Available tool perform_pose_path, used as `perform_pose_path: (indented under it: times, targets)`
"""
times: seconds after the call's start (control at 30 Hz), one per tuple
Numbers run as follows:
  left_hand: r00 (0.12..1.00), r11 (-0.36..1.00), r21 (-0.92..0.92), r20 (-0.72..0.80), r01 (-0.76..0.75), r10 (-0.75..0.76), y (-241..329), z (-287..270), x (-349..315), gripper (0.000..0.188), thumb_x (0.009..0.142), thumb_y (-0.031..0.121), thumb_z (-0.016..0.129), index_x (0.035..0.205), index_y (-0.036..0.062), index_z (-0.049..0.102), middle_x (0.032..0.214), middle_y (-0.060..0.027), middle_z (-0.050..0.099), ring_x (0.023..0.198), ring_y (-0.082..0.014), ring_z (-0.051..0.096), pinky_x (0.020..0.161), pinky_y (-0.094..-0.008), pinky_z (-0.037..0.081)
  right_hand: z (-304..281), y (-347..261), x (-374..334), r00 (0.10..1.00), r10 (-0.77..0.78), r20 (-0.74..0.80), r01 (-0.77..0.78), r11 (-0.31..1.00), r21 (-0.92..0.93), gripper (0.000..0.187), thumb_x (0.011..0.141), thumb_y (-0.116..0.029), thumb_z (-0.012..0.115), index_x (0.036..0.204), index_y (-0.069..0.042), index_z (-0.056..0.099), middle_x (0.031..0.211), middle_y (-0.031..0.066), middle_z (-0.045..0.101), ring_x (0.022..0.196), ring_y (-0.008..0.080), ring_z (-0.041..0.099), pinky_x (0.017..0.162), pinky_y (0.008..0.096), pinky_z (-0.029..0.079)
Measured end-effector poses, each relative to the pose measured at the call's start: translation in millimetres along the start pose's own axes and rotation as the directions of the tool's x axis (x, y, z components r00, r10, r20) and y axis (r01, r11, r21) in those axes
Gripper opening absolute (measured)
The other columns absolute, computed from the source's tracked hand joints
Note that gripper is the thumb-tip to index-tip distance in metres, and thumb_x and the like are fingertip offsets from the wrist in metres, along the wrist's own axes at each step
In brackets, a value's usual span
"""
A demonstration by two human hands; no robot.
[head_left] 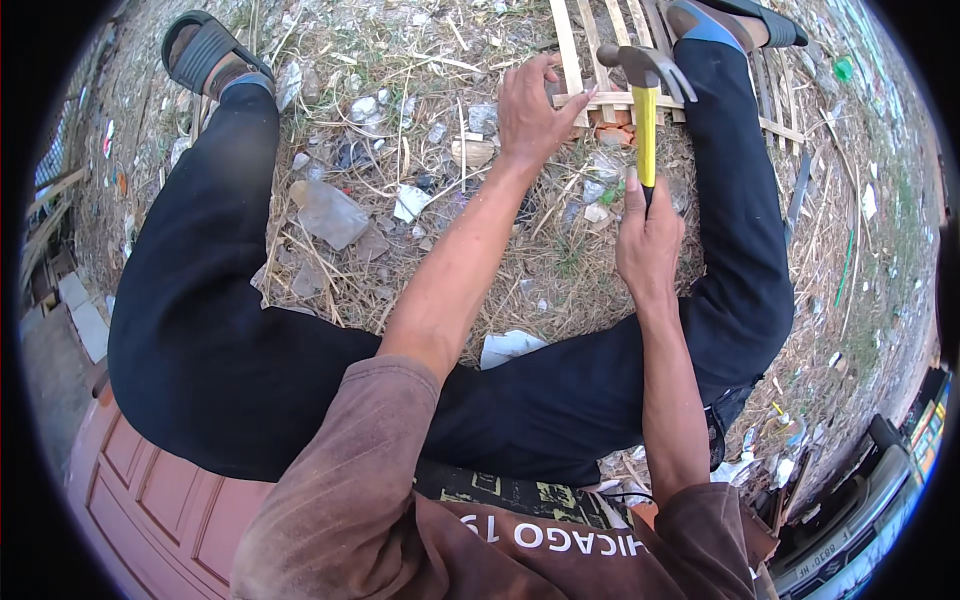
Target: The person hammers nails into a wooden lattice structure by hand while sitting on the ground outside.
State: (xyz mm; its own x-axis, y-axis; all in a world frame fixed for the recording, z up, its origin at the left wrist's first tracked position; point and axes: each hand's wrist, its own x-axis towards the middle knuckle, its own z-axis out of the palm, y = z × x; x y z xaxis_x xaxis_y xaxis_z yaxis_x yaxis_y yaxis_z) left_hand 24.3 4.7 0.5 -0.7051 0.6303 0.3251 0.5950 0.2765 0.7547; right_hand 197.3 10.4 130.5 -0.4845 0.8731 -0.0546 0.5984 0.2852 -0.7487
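Observation:
My right hand (650, 240) grips a claw hammer (646, 130) by the dark lower part of its yellow handle. The metal head is over a frame of narrow wooden slats (590, 45) at the top of the view, its claw toward my right leg. My left hand (532, 112) is closed at the near left corner of that frame, its thumb along the end of a thin wooden cross strip (610, 100). Whether a nail is between those fingers, I cannot make out. Orange-red brick pieces (613, 135) lie beneath the strip.
My legs in black trousers (190, 330) spread around the work, with sandals (205, 55) on the feet. Dry grass, stones and a pale block (335, 213) cover the ground. A saw-like blade (798, 195) lies right of my knee. A reddish panelled door (170, 500) is lower left.

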Motion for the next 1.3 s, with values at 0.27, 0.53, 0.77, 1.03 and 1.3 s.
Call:
perform_pose_path:
  times: [0.27,0.53,0.77,1.03,1.3]
  targets:
    - [0.999,0.998,0.035,-0.015,-0.051,0.051,-3.8,-1.2,2.1,0.058,0.076,0.045,0.081,0.114,0.0064,0.058,0.091,-0.0044,0.058,0.091,-0.0247,0.053,0.082,-0.0413,0.044,-22.6,-13.9,3.5,0.996,0.087,-0.027,-0.06,0.85,0.523,0.029,0.104,-0.032,0.05,0.099,-0.004,0.051,0.063,-0.0051,0.04,0.052,0.0019,0.037,0.045,0.0208,0.031]
    - [0.995,0.99,0.112,0.063,-0.087,0.08,-3.0,-33.7,-11.8,0.023,0.092,0.023,0.058,0.109,0.0092,0.063,0.094,-0.0066,0.062,0.089,-0.0243,0.054,0.08,-0.0408,0.038,-5.3,17.6,-6.3,0.993,0.109,0.042,-0.105,0.991,-0.083,0.027,0.103,-0.026,0.05,0.095,0.0,0.052,0.063,0.0203,0.056,0.055,0.0401,0.057,0.052,0.0467,0.041]
    - [0.976,0.956,0.232,-0.166,0.181,-0.145,-34.6,-61.4,-10.3,0.022,0.094,0.023,0.055,0.109,0.01,0.064,0.101,-0.0053,0.061,0.102,-0.0246,0.051,0.092,-0.0455,0.034,-8.2,-4.9,-8.3,0.995,0.015,0.097,-0.006,0.996,-0.091,0.025,0.102,-0.022,0.052,0.091,0.0,0.048,0.06,0.0215,0.057,0.056,0.0449,0.058,0.05,0.0492,0.04]
    - [0.907,0.956,-0.039,-0.308,0.29,-0.288,-38.9,-73.3,19.3,0.021,0.093,0.023,0.057,0.108,0.0098,0.064,0.103,-0.0048,0.06,0.106,-0.0263,0.051,0.098,-0.0456,0.033,16.9,25.0,-11.7,0.996,0.016,0.088,0.003,0.976,-0.218,0.027,0.103,-0.026,0.051,0.091,-0.002,0.048,0.059,0.0213,0.053,0.052,0.0435,0.056,0.048,0.0469,0.039]
    - [0.875,0.944,-0.138,-0.355,0.299,-0.329,-43.7,-76.9,15.0,0.02,0.093,0.022,0.057,0.107,0.0095,0.064,0.1,-0.0046,0.059,0.102,-0.0245,0.051,0.096,-0.0439,0.035,4.7,-14.4,-21.6,0.994,-0.011,-0.11,0.07,0.832,0.55,0.028,0.105,-0.035,0.047,0.095,-0.009,0.045,0.065,-0.0082,0.036,0.051,-0.0003,0.033,0.044,0.0177,0.028]
